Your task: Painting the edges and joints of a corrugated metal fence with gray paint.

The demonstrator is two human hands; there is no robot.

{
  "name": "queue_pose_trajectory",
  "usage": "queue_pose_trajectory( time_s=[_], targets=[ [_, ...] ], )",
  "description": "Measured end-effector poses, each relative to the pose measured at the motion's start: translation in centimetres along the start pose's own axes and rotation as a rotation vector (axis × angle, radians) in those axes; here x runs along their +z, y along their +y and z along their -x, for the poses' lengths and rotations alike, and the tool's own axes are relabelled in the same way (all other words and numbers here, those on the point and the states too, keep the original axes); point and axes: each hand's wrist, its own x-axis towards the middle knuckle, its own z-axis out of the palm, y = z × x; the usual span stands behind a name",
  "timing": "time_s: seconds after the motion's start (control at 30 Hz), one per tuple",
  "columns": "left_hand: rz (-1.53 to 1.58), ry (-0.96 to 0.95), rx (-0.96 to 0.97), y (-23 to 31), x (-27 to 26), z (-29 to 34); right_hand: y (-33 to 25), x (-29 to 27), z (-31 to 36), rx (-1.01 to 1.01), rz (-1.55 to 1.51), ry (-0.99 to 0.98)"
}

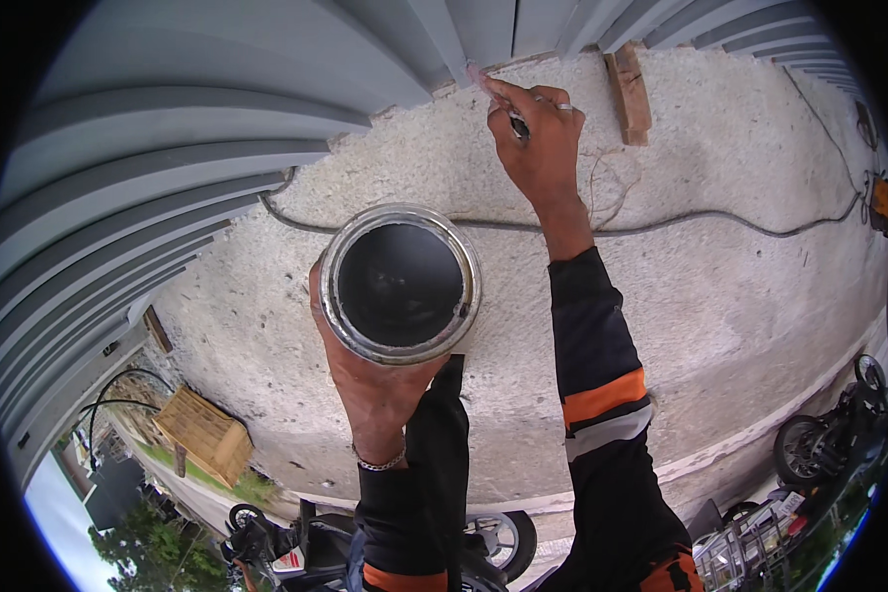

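Observation:
An open metal can (330,281) of dark grey paint sits in my left hand (373,387), whose fingers wrap round its side and are partly hidden beneath it. Farther forward and to the right, my right hand (545,138) is closed on what looks like a small paintbrush (479,77). The tip of the brush reaches the lower edge of a grey ribbed metal wall (390,44). Most of the brush is covered by my fingers; a dark bit shows within the grip.
A wooden block (629,97) lies by the wall, right of my right hand. A dark cable (701,219) crosses the rough concrete ground (740,148). A wooden crate (205,434) stands at the lower left. Motorcycles (809,449) are parked along the near side and right.

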Motion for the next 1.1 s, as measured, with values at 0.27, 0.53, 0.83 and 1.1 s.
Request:
queue_pose_trajectory(
  time_s=[0.27,0.53,0.83,1.1],
  targets=[
    [-0.175,-0.030,0.042,0.3,0.1,-0.2,0.1,-1.6,1.7,0.085,-0.092,-0.005],
    [-0.091,-0.034,0.077,0.5,0.1,-0.4,-2.6,-2.2,0.5,-0.014,-0.179,0.089],
    [-0.286,-0.015,0.121,0.9,0.3,0.1,1.0,1.4,-0.1,-0.002,-0.186,0.078],
    [-0.213,0.055,0.253,0.4,-1.2,0.4,0.9,3.0,7.1,0.277,-0.207,-0.076]
  ],
)
